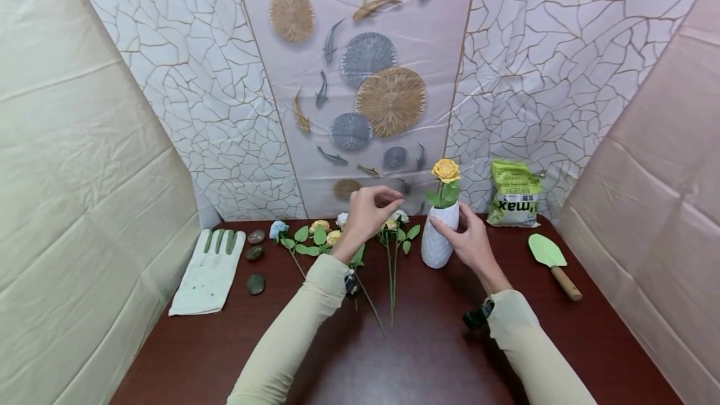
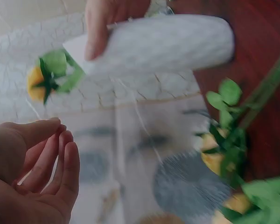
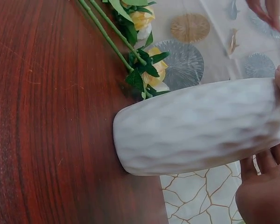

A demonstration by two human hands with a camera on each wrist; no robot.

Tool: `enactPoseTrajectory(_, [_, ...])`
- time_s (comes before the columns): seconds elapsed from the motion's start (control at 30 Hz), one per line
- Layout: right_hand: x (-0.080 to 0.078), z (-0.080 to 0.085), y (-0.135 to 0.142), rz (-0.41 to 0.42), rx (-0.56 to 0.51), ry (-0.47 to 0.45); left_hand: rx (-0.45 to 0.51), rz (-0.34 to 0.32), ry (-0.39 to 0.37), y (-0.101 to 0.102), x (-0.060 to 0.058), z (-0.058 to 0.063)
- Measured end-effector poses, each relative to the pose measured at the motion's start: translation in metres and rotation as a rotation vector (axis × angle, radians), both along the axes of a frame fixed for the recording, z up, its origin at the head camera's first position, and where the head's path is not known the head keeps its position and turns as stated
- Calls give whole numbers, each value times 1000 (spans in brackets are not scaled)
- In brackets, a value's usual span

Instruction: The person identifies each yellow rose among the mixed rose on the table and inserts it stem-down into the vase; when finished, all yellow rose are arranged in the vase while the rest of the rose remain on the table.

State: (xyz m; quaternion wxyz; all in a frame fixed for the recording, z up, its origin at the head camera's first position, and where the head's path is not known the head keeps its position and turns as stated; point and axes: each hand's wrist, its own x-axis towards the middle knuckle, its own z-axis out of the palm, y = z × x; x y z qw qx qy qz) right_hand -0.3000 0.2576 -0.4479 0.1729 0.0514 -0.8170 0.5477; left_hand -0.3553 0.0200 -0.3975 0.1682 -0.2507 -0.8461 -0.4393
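Observation:
My right hand (image 1: 472, 242) grips a white textured vase (image 1: 436, 247) near its rim, thumb on the near side. The vase stands on the table, leaning slightly. From its mouth rises a yellow rose (image 1: 446, 170) with green leaves. My left hand (image 1: 370, 213) hovers left of the rose, apart from it. In the left wrist view its thumb and fingers (image 2: 71, 163) are loosely curved with nothing between them. Under and beside that hand lie several artificial flowers: a blue one (image 1: 278, 229), yellow ones (image 1: 319, 226) and a white one (image 1: 400, 216), their stems toward me.
At the left lie a white glove (image 1: 205, 277) with green fingers and three stones (image 1: 255, 284). Back right stands a green bag (image 1: 514, 199). In front of it lies a light green trowel (image 1: 547, 250) with a wooden handle. Fabric walls surround the dark red table (image 1: 416, 361).

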Motion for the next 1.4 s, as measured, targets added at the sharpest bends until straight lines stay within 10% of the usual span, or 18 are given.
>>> enactPoseTrajectory(0.43, [0,-1,-1,-3,-12,-8,11,201,-200,-80,21,-66])
enactPoseTrajectory(0.63, [-1,-2,1,-5,-19,-7,114,167,-439,-89,35,-88])
enactPoseTrajectory(1.03, [-2,-2,-3,1,-29,-18,62,144,-754,-89,34,-109])
enactPoseTrajectory(1.4, [-3,-3,-2,10,-33,-7,223,101,-780,-91,33,-107])
